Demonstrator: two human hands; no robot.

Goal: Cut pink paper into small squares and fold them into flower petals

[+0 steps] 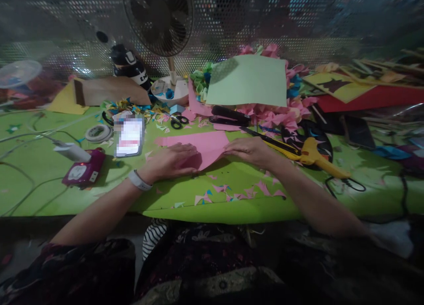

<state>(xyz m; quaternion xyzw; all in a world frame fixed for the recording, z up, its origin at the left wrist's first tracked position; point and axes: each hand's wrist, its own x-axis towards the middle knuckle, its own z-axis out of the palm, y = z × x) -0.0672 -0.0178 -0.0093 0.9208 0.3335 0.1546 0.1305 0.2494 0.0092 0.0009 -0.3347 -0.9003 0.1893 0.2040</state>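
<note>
A sheet of pink paper (212,147) lies on the green tabletop in front of me, its right part lifted a little. My left hand (177,160) rests flat on its left part with the fingers stretched out. At the right edge of the sheet, my right hand (247,149) pinches the paper between thumb and fingers. Just beyond the sheet is a black stapler (230,116). A yellow-handled cutter (281,148) and a yellow glue gun (319,157) lie to the right of my right hand.
A lit phone (130,137), a tape roll (98,133) and a purple power adapter (84,168) with cables stand left. Behind are scissors (179,121), a fan (159,18), a black bottle (127,64) and a pale green sheet (248,80) over pink paper pieces. Paper scraps (238,193) litter the front edge.
</note>
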